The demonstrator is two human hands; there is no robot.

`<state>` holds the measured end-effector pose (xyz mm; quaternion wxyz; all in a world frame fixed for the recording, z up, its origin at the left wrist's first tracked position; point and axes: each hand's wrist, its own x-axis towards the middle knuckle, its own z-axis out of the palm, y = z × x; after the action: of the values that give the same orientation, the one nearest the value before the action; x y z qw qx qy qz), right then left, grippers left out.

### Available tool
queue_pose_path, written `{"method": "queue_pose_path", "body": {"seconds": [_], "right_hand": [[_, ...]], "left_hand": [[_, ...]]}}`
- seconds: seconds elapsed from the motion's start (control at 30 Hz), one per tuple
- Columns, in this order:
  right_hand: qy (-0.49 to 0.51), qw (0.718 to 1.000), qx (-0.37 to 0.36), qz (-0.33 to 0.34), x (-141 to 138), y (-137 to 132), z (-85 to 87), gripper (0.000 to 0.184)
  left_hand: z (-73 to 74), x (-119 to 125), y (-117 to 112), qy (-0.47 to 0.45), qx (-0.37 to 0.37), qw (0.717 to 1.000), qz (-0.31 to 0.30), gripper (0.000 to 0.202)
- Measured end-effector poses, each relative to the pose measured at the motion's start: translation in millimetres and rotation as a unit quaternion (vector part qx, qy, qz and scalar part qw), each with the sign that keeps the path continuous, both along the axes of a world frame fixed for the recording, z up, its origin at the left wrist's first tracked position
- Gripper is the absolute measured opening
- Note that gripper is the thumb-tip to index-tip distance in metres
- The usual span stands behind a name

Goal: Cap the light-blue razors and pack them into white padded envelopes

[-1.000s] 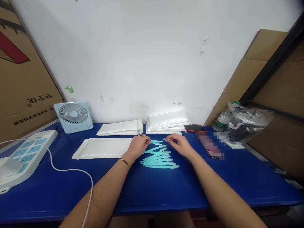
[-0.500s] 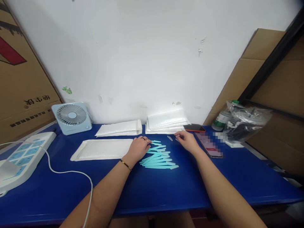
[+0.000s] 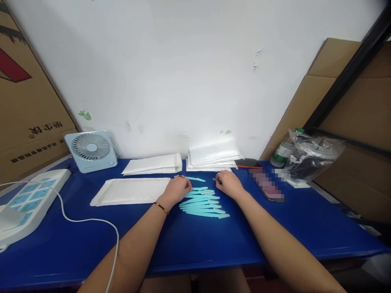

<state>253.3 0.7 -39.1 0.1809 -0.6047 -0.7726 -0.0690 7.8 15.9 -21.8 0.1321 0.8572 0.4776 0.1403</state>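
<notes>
Several turquoise eyebrow razors [image 3: 203, 206] lie in a loose row, handles to the left, on the blue table. My left hand [image 3: 177, 189] is closed at the far end of the row, its fingers around one turquoise razor [image 3: 197, 179] that points right. Across from it, my right hand [image 3: 228, 184] pinches a small clear blade cap [image 3: 214, 179], mostly hidden by the fingertips. A white padded envelope [image 3: 131, 191] lies flat just left of my left hand.
Behind are more white envelopes [image 3: 151, 164] and an envelope stack [image 3: 212, 156]. A small blue fan [image 3: 92, 150] and power strip [image 3: 33, 203] with a white cable stand left. Right are a phone [image 3: 267, 185], an orange-edged phone [image 3: 250, 163], a bottle [image 3: 282, 154] and a plastic bag [image 3: 317, 156].
My right hand has moved left, toward my left hand, with a clear cap at its fingertips. The razor at my left hand now sticks out apart from the row.
</notes>
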Motion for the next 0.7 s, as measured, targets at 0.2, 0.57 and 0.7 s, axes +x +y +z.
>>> {"method": "queue_pose_path", "body": {"seconds": [0.2, 0.57, 0.7], "right_hand": [[0.312, 0.945, -0.067, 0.076, 3.9, -10.8, 4.3, 0.018], [0.462, 0.874, -0.043, 0.147, 2.1, -13.0, 6.7, 0.010], [0.437, 0.882, -0.034, 0.171, -2.0, -15.2, 9.7, 0.003]], "left_hand": [[1.3, -4.5, -0.7, -0.115, -0.031, 0.993, 0.006, 0.016], [5.2, -8.4, -3.3, -0.137, -0.036, 0.990, -0.015, 0.019], [6.8, -7.4, -4.2, -0.117, -0.020, 0.993, -0.017, 0.019]]}}
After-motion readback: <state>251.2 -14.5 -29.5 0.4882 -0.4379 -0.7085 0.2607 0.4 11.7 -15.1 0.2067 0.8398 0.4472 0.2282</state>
